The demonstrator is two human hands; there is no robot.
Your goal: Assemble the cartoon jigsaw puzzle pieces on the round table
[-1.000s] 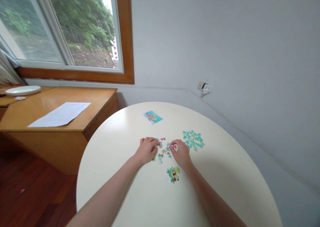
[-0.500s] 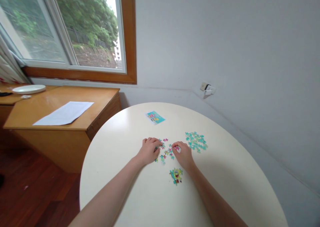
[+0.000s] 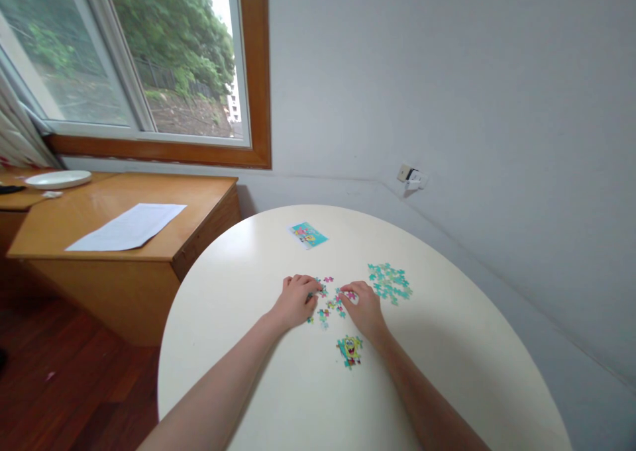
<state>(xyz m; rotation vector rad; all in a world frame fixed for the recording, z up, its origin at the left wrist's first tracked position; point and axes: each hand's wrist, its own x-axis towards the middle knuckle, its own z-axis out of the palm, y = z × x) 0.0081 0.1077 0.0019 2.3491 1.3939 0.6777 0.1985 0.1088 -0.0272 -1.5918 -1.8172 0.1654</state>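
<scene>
Loose jigsaw puzzle pieces [image 3: 330, 303] in pink, yellow and teal lie between my two hands on a white round table [image 3: 293, 391]. My left hand [image 3: 297, 300] rests at the left of this pile, fingers curved and thumb apart, its fingertips touching pieces and partly hiding some. On the pile's right side, my right hand [image 3: 364, 307] has thumb and forefinger close together at a small puzzle piece; the fingers partly cover it. Nearer to me lies a joined puzzle section [image 3: 350, 351] showing a yellow cartoon face.
Teal puzzle pieces [image 3: 390, 282] are spread to the right of my right hand. A small picture card [image 3: 308, 235] lies toward the table's far edge. At left, a wooden desk [image 3: 209, 202] bears a paper sheet [image 3: 130, 226] and a white plate [image 3: 59, 179].
My right hand's fingertips have shifted very slightly left over the pile. My left hand and the joined section stay in place.
</scene>
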